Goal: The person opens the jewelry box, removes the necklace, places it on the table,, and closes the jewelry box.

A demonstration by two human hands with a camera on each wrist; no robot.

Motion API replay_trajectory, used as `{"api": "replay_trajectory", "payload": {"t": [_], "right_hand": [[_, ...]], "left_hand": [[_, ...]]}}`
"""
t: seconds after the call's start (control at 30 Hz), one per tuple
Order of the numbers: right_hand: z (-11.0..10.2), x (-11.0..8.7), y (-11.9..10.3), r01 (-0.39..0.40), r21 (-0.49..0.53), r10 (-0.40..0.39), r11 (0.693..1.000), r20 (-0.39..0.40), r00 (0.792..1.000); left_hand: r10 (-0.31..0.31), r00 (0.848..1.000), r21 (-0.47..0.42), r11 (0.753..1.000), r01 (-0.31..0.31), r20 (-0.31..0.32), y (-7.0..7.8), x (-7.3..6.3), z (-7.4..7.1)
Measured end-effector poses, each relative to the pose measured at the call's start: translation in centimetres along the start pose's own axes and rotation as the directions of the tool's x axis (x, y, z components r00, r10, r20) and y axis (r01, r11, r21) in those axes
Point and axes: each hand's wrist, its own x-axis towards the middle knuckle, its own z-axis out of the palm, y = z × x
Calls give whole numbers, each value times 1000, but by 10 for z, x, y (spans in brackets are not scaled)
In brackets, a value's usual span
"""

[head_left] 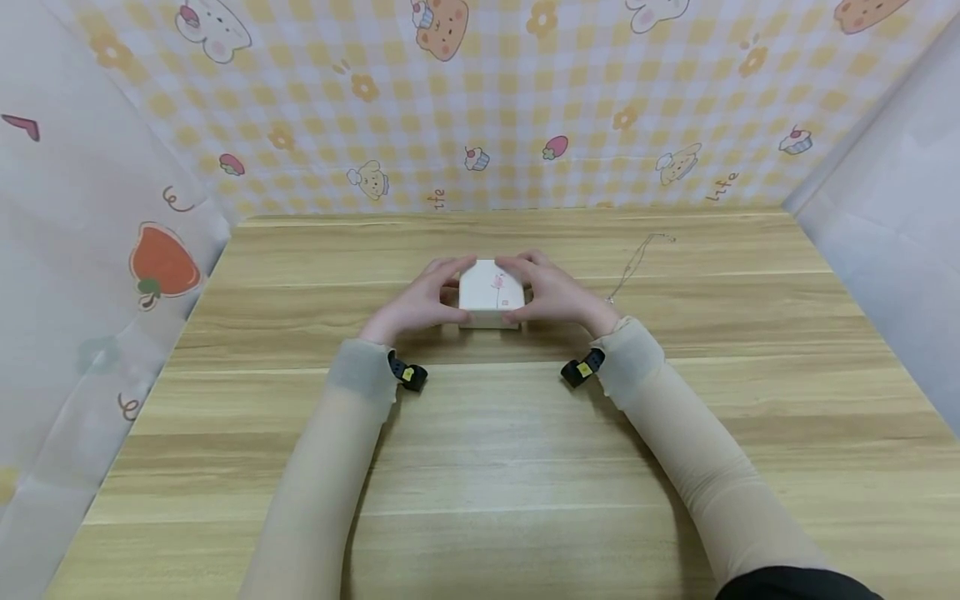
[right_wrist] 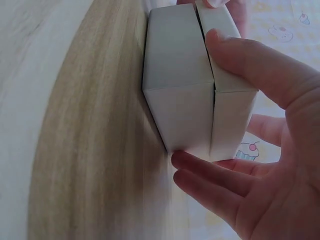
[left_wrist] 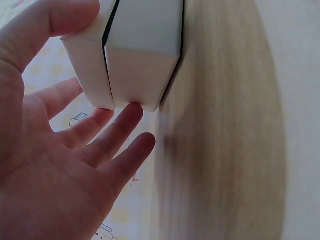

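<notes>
A small white box (head_left: 491, 287) with a pink flower printed on its top sits on the table between both hands. My left hand (head_left: 423, 300) grips the box lid (left_wrist: 85, 65) from the left, thumb on the near face and fingers reaching round the far side. From the right, my right hand (head_left: 551, 292) holds the same lid, its thumb also on the near face. In both wrist views a thin dark seam separates the lid from the box base (right_wrist: 180, 110). Some fingertips of each hand lie close against the base's far corners.
A thin silver-coloured necklace (head_left: 632, 265) lies on the wooden table (head_left: 480, 467), just beyond my right wrist. A yellow checked cloth (head_left: 480, 108) with cartoon prints hangs behind the table. White printed sheets (head_left: 82, 250) flank it.
</notes>
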Motion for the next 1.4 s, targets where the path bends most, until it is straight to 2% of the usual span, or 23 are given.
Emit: {"api": "replay_trajectory", "payload": {"t": [0.57,0.77,0.87,1.13,1.4], "right_hand": [[0,-1,-2,3,-42,-4,999,-22,1000],[1,0,-3,-5,-41,4,999,-11,1000],[2,0,-3,-9,-45,9,999,0,1000],[3,0,-4,-16,-59,17,998,2,1000],[3,0,-4,-20,-65,20,998,1,1000]], "left_hand": [[19,1000,12,1000,-19,-13,-2,1,0],[33,999,73,997,-34,17,-4,-1,-2],[33,999,75,997,-35,32,-4,-2,-2],[17,1000,111,994,-20,25,-4,-2,-2],[19,999,78,997,-23,44,-5,-2,-2]]}}
